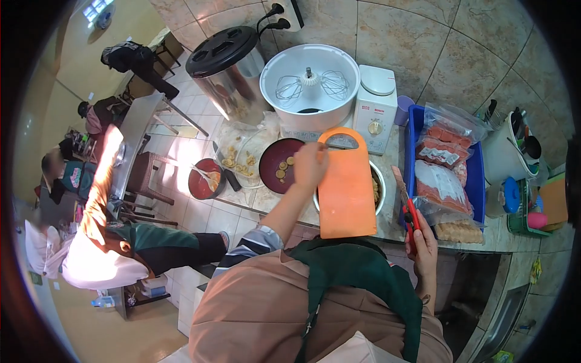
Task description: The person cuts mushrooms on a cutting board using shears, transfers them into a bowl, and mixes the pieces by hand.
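My right hand (pixel 425 242) is wrapped round the red and black handle of a knife (pixel 402 186), its blade pointing away from me beside the blue crate. My left hand (pixel 311 164) is at the left edge of an orange cutting board (pixel 346 199), near its looped handle. Its fingers are blurred, so I cannot tell whether they grip anything. The board lies over a white bowl (pixel 380 207), hiding most of it and its contents. Left of that hand, a dark red frying pan (pixel 270 158) holds several round yellowish slices (pixel 281 173).
A clear plastic bag (pixel 242 142) with pale pieces lies behind the pan, near a red pot (pixel 198 183). Behind stand a steel container (pixel 233 85) and a white mixer (pixel 378 112). A blue crate (pixel 412 145) with packaged meat stands right. Other people sit far left.
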Available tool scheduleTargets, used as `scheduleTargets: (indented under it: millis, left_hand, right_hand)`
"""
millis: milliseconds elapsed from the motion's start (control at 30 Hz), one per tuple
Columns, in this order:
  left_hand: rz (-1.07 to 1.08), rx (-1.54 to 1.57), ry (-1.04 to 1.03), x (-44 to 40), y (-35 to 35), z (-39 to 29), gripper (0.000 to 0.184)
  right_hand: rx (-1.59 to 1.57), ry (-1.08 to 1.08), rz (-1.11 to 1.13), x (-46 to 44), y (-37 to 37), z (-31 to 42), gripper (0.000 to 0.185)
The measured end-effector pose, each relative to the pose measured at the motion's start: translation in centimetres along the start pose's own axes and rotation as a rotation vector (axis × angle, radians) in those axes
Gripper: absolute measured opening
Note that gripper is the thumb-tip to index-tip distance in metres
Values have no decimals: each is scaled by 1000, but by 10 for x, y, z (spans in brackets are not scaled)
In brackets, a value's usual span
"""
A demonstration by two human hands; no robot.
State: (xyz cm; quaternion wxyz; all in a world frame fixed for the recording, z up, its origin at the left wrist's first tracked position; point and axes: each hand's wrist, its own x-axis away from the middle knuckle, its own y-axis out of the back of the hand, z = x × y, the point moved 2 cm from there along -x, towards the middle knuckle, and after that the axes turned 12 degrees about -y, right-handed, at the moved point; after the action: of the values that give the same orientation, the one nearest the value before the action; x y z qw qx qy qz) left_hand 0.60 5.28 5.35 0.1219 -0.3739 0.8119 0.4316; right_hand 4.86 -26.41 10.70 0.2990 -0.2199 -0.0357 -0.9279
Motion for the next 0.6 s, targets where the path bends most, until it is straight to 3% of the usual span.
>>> scheduleTargets:
  millis: [67,100,167,267,400,500,567,600]
  left_hand:
    - [15,-158,223,6,2,50,20]
    - [11,-160,223,10,4,63,20]
    - [389,-374,354,18,-1,84,24]
    - [543,-357,397,26,-12,96,29]
    - [503,-454,457,30,-12,85,29]
    - [497,-424,365,30,-8,87,27]
    - [199,-226,201,24,2,75,25]
    - [199,-225,200,20,7,60,25]
  right_hand:
    - [8,-13,6,-2,-2,-1,45]
    - [6,-6,18,-4,-3,-2,43]
    - [7,4,31,-6,-6,-2,42]
    - [31,1,43,-7,-10,-1,41]
    - [22,-15,61,-11,-11,-5,41]
    - [50,-27,60,-14,-12,-8,40]
    - [71,-42,62,-17,-14,-12,40]
    - [95,-54,85,-19,-17,-15,40]
